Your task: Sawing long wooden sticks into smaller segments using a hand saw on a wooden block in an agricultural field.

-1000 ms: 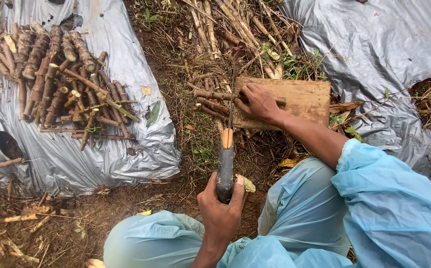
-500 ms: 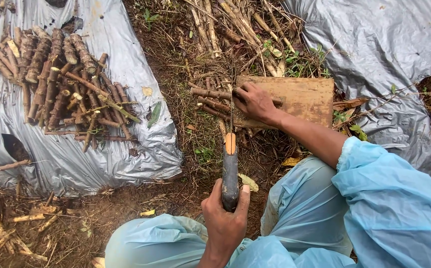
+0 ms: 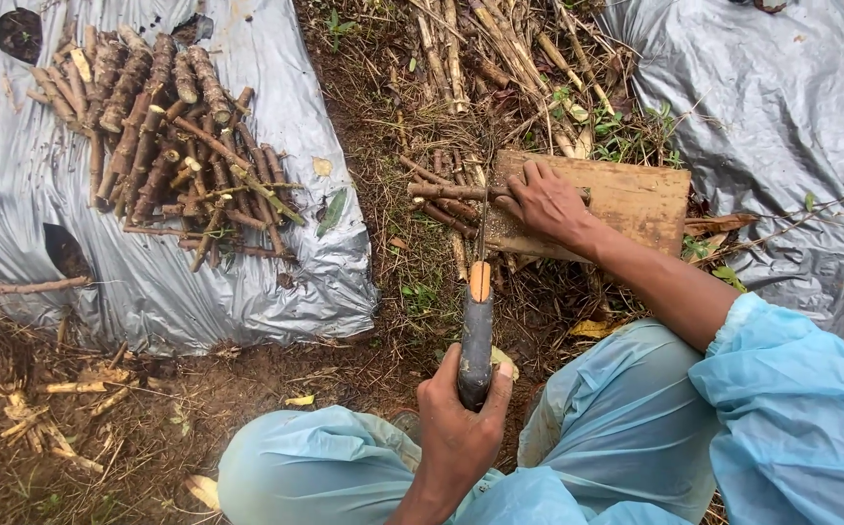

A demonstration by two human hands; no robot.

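Since the earlier frame the knife (image 3: 476, 331) had dropped nearer the knees, its blade edge-on and lined up with the stick.

Item: stick (image 3: 451, 192), brown, short, lying crosswise, left to right, its right end on the wooden board (image 3: 636, 199), its left end jutting over the cut sticks (image 3: 441, 209) on the ground.

Right hand (image 3: 544, 202): fingers closed over the stick's right end, pressing it to the board. Nearer of the two hands.

Left hand (image 3: 456, 433): clenched round the knife's dark handle, low between the knees; blade pointed away, straight toward the stick, at right angles to its long axis.

Position: stick lay ahead of the left hand, just left of the right hand.

Nearby: heap of cuttings (image 3: 164, 136) on grey plastic sheet (image 3: 266, 282), well apart, left.
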